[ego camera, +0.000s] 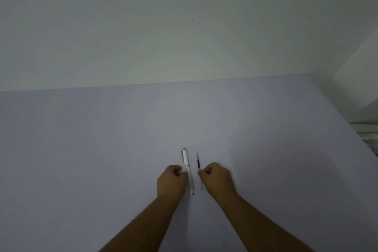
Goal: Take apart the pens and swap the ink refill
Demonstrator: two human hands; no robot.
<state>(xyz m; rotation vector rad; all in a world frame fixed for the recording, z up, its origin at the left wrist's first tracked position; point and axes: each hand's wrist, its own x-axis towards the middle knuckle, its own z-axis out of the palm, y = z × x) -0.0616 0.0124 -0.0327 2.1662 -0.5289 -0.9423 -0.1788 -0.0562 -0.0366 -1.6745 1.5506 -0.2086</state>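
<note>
A: Two things on the pale tabletop [122,149], side by side and close but apart: a white pen [188,170] with a clip and silver cap end at the far side, and a bare ink refill [198,168], thin, dark toward the far tip, with a yellow band and a pale tube toward the near end.

B: Left hand [170,180]?

A: Curled, fingertips [185,173] pinched against the middle of the white pen, which looks to lie flat on the tabletop. Right hand [217,178] curled likewise, fingertips [200,172] closed on the ink refill just below the yellow band. Hard to tell whether the refill rests on the surface or hangs slightly above it.

B: Progress, then?

A: Judging from the layout only: one refill already out of its barrel, so at least part of the taking-apart seems done. No second pen body, loose barrel half, spring or cap anywhere in view. White pen appears whole, capped and closed, so probably not yet opened, or else already put together again; impossible to say which.

B: Left to do?

A: Likely opening the white pen if closed, drawing out its own refill, sliding this one in tip first, then screwing or pressing the body shut. Same for the other pen, wherever that lies.

B: Anything to mind?

A: Thin refill, apt to roll or bend under a hard pinch. Dim light, too; fine detail at the pen's joint not readable.
</note>
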